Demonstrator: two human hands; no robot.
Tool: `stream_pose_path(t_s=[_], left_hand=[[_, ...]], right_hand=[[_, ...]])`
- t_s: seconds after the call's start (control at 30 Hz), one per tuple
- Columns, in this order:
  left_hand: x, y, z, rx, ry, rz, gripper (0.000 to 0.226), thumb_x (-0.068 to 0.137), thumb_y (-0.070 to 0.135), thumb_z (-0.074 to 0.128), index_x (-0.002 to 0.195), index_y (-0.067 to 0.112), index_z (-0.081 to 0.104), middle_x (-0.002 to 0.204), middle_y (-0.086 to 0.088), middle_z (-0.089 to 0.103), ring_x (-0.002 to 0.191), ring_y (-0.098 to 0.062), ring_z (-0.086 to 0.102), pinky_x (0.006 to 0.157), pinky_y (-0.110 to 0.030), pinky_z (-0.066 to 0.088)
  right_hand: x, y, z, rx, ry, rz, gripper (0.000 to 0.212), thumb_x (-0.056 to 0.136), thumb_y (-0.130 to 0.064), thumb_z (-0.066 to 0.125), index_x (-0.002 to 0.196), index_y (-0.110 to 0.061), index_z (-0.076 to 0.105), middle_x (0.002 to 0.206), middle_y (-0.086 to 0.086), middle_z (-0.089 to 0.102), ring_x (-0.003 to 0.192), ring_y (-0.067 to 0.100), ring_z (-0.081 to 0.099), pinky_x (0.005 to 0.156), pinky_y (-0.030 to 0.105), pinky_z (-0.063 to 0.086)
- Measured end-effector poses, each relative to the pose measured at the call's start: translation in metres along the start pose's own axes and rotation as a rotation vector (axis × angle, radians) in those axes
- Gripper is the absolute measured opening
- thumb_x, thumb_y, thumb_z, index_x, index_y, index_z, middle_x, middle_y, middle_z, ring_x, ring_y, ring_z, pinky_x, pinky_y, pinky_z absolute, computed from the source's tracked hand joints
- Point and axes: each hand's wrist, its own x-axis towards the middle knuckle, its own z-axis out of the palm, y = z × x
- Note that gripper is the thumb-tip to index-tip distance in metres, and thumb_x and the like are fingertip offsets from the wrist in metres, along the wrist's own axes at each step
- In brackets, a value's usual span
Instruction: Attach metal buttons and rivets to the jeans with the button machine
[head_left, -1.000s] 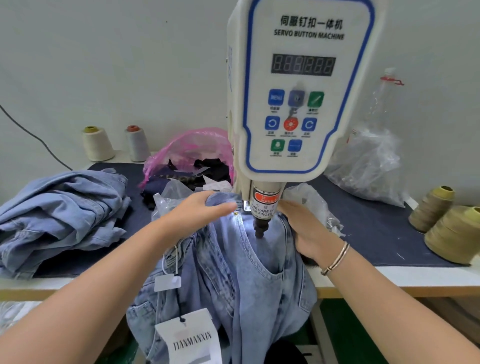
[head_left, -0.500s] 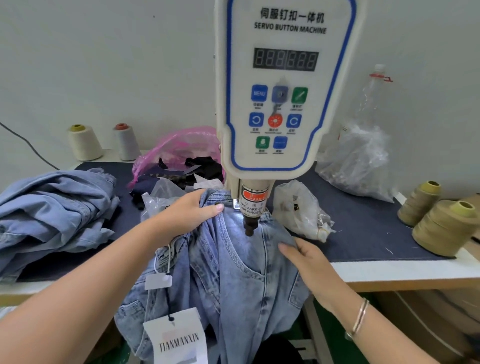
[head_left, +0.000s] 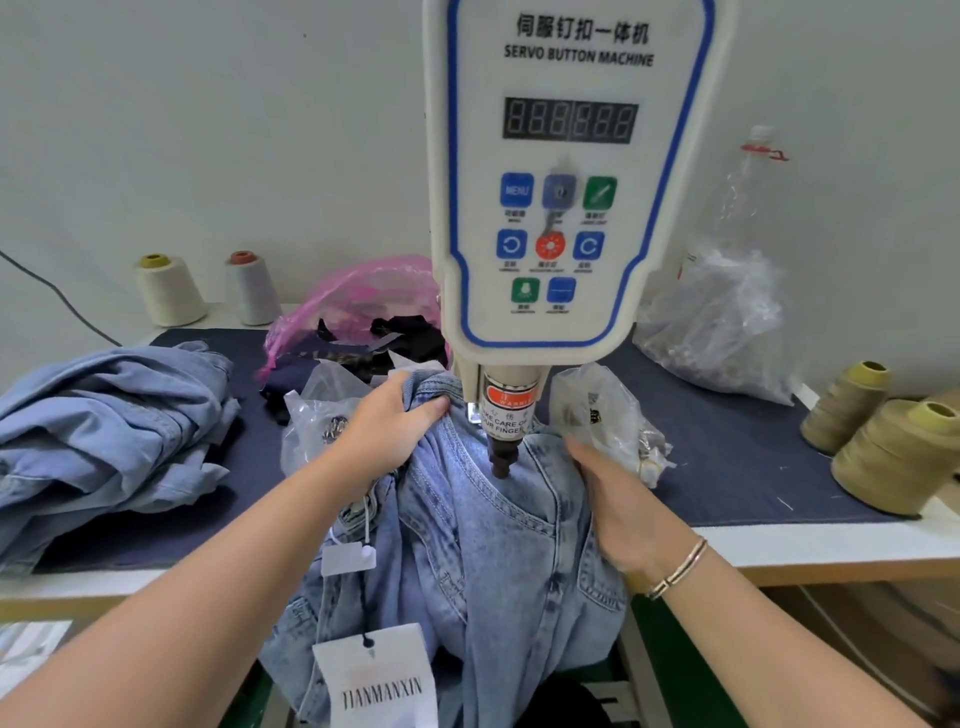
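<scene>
Light-blue jeans (head_left: 467, 540) hang over the front of the table, their pocket corner under the dark punch tip (head_left: 501, 465) of the white servo button machine (head_left: 566, 197). My left hand (head_left: 389, 431) grips the bunched waistband to the left of the punch. My right hand (head_left: 613, 499) holds the denim on the right of the punch, fingers curled into the cloth. A white brand tag (head_left: 379, 680) dangles from the jeans at the bottom.
A pile of folded jeans (head_left: 104, 431) lies at left. Small clear bags of metal parts (head_left: 608, 421) sit beside the machine. A pink bag of scraps (head_left: 358, 306), a large clear bag (head_left: 722, 322) and thread cones (head_left: 883, 452) stand on the dark mat.
My right hand dropped down to the jeans' side half a second ago and has come back up next to the punch. The left hand kept its grip on the waistband.
</scene>
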Motion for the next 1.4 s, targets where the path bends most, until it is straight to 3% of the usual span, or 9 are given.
stream_pose_path(t_s=[0.13,0.27,0.47,0.63,0.8,0.87,1.03,1.3,1.4], left_hand=[[0.000,-0.002,0.002,0.026,-0.023,-0.017,0.027,0.095,0.028,0.059,0.120,0.017,0.058,0.119,0.000,0.064,0.111,-0.018,0.057,0.094,-0.034,0.044],[-0.002,-0.004,-0.002,-0.034,-0.028,-0.024,0.022,0.096,0.029,0.059,0.117,0.023,0.059,0.110,0.009,0.065,0.103,-0.005,0.058,0.074,-0.015,0.040],[-0.008,-0.008,-0.012,-0.082,-0.118,-0.053,0.008,0.094,0.039,0.059,0.102,0.042,0.058,0.097,0.024,0.069,0.093,0.006,0.062,0.071,-0.015,0.041],[-0.017,-0.005,-0.023,-0.033,-0.364,-0.031,0.036,0.066,0.053,0.074,0.093,0.067,0.055,0.089,0.052,0.057,0.084,0.028,0.055,0.064,-0.001,0.043],[-0.009,-0.013,-0.025,-0.034,-0.399,-0.085,0.054,0.083,0.035,0.075,0.127,0.046,0.048,0.102,0.028,0.067,0.090,0.010,0.064,0.082,-0.014,0.048],[-0.007,-0.015,-0.025,-0.097,-0.390,-0.082,0.032,0.090,0.027,0.068,0.120,0.035,0.061,0.106,0.016,0.073,0.098,-0.003,0.069,0.088,-0.025,0.051],[-0.016,-0.018,-0.018,-0.235,-0.310,-0.065,0.020,0.096,0.016,0.058,0.113,0.027,0.062,0.104,0.012,0.074,0.097,-0.005,0.070,0.074,-0.015,0.053],[-0.025,-0.018,-0.010,-0.250,-0.272,-0.091,0.016,0.095,0.026,0.061,0.106,0.038,0.061,0.094,0.026,0.072,0.085,0.007,0.067,0.064,-0.009,0.050],[-0.030,-0.022,-0.008,-0.280,-0.306,-0.147,0.056,0.071,0.050,0.077,0.120,0.033,0.057,0.112,0.014,0.070,0.099,-0.005,0.068,0.085,-0.024,0.053]], right_hand=[[-0.005,-0.010,-0.005,-0.390,-0.199,0.222,0.021,0.076,-0.017,0.074,0.096,-0.018,0.077,0.106,0.008,0.072,0.096,0.020,0.069,0.079,0.026,0.054],[0.001,-0.005,-0.007,-0.380,-0.024,0.115,0.021,0.068,-0.020,0.080,0.089,-0.020,0.078,0.100,0.012,0.073,0.090,0.024,0.071,0.073,0.028,0.056],[0.015,0.002,0.009,-0.297,0.218,-0.102,0.019,0.087,-0.028,0.065,0.105,-0.021,0.068,0.103,-0.004,0.073,0.102,0.015,0.066,0.088,0.029,0.051],[0.028,-0.009,0.027,-0.372,0.243,-0.142,0.014,0.091,-0.028,0.062,0.100,-0.019,0.069,0.079,-0.019,0.073,0.070,-0.008,0.066,0.049,0.005,0.045],[0.026,-0.011,0.019,-0.486,0.168,-0.084,0.007,0.088,-0.031,0.064,0.092,-0.026,0.067,0.075,-0.025,0.071,0.071,-0.009,0.065,0.053,0.004,0.045],[0.022,-0.012,0.010,-0.489,0.107,-0.027,0.016,0.085,-0.031,0.068,0.098,-0.022,0.068,0.085,-0.014,0.074,0.078,-0.001,0.069,0.062,0.010,0.051],[0.007,-0.013,-0.012,-0.411,-0.224,0.196,0.044,0.076,-0.005,0.070,0.118,-0.013,0.060,0.113,0.010,0.069,0.098,0.022,0.067,0.081,0.031,0.055],[0.018,-0.010,-0.003,-0.379,0.052,-0.088,0.024,0.090,-0.004,0.057,0.110,-0.017,0.062,0.094,0.003,0.074,0.084,0.014,0.070,0.066,0.020,0.053],[0.022,-0.002,0.002,-0.388,0.121,-0.140,0.025,0.091,-0.005,0.057,0.113,-0.017,0.060,0.093,-0.002,0.075,0.086,0.010,0.070,0.066,0.016,0.052]])
